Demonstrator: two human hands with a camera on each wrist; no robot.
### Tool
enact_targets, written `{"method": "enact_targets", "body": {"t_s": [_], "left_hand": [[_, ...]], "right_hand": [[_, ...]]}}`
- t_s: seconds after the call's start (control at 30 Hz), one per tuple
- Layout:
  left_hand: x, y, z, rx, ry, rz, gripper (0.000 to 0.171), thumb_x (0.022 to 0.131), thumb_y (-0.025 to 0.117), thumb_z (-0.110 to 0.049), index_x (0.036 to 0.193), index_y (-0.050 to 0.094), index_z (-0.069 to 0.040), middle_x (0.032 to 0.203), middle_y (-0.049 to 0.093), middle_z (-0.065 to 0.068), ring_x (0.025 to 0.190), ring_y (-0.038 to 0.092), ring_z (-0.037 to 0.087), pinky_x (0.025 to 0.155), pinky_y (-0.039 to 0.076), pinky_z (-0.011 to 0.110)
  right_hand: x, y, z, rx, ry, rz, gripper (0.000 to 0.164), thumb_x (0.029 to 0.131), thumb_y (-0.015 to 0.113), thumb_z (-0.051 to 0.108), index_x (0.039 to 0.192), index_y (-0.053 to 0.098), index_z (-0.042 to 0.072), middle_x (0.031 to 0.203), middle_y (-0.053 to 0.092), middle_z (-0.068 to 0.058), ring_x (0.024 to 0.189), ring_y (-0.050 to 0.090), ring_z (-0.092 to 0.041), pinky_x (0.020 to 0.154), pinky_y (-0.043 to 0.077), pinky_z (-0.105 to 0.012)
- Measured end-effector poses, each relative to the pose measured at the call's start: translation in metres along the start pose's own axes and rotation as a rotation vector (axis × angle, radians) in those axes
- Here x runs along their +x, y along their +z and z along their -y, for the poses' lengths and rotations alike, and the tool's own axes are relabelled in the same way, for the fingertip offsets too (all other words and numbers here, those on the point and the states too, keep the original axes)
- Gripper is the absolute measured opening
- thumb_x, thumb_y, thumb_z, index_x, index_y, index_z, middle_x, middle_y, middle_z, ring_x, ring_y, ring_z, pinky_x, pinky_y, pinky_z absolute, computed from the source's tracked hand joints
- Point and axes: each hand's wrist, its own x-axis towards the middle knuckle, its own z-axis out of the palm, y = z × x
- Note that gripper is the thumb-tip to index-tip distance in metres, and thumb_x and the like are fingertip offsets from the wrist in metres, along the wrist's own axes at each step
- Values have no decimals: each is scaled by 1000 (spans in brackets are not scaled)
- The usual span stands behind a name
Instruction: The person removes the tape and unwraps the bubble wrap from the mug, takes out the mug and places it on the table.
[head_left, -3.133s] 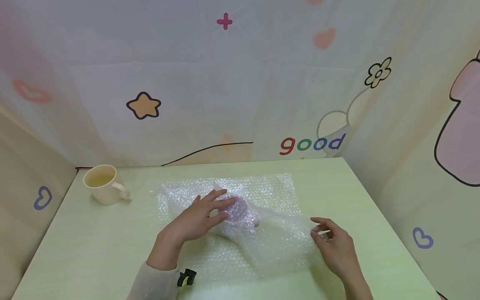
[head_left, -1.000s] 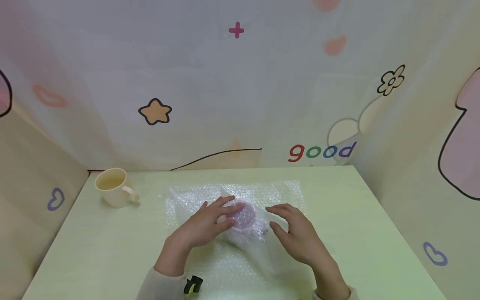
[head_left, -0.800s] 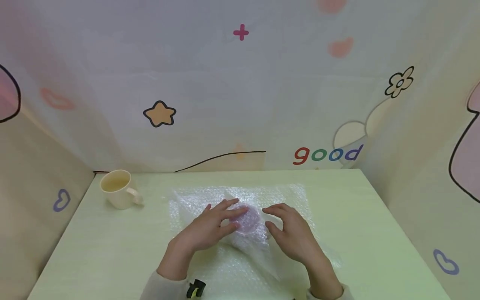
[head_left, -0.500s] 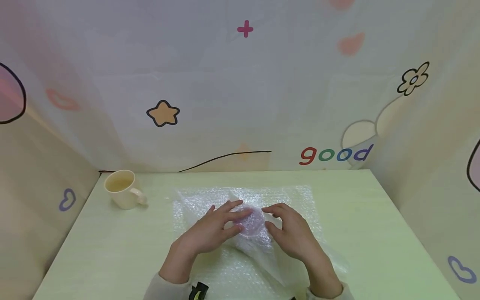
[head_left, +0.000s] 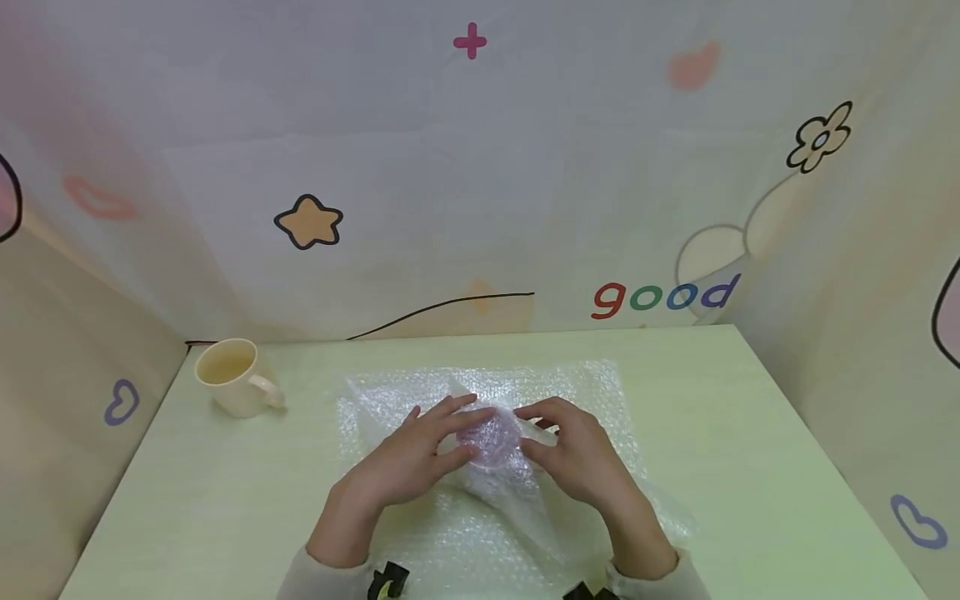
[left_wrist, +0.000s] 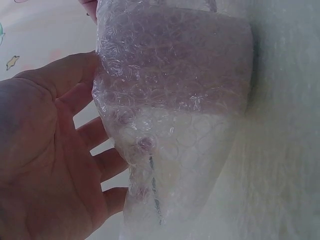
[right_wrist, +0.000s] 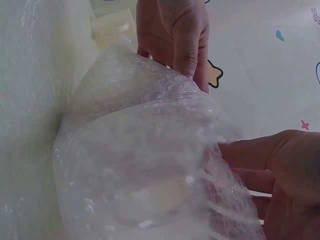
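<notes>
A sheet of bubble wrap [head_left: 562, 387] lies on the table with part of it folded over a light purple, round-topped, cup-shaped thing [head_left: 497, 442]. Through the film, the left wrist view shows a purple band [left_wrist: 175, 60] and a thin dark line on a pale lower part. My left hand [head_left: 412, 458] rests its spread fingers and thumb on the near-left part of the covered top. On the right side, my right hand [head_left: 585, 458] curls its fingers and thumb on the wrap at the thing's rim. The right wrist view shows loose film [right_wrist: 125, 155] draped across the front.
A cream mug [head_left: 238, 379] stands at the table's back left, its handle to the right. Pale green tabletop [head_left: 735, 500] extends on both sides of the wrap. A printed curtain [head_left: 420, 167] hangs behind and at the sides.
My right hand has let go of the wrap's right corner, moved left to the purple thing and closed its fingers in on the film there. My left hand stays on top. The head view shifts slightly.
</notes>
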Motion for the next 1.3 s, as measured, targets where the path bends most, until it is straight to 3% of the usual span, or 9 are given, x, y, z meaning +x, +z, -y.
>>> {"method": "enact_targets", "body": {"t_s": [0.37, 1.03, 1.3], "left_hand": [[-1, 0, 1, -43, -48, -24, 69, 104, 62, -39, 163, 33, -23, 168, 36, 0, 156, 33, 24, 130, 8, 61], [-4, -4, -3, -15, -16, -92, 67, 101, 69, -33, 159, 39, -20, 161, 48, 5, 152, 41, 27, 126, 19, 65], [-8, -8, -8, -15, -1, -178, 62, 96, 76, -29, 151, 49, -19, 152, 55, -1, 145, 49, 27, 120, 40, 50]], "right_hand": [[3, 3, -2, 16, 53, 15, 29, 87, 80, 14, 116, 80, 17, 124, 73, 0, 113, 69, -27, 94, 57, -50], [4, 3, 1, 34, 103, 25, 27, 89, 80, 15, 116, 80, 17, 126, 73, -3, 113, 68, -29, 93, 57, -52], [5, 1, 0, 25, 80, 37, 27, 90, 80, 17, 116, 81, 18, 124, 75, -3, 112, 69, -30, 91, 57, -51]]}}
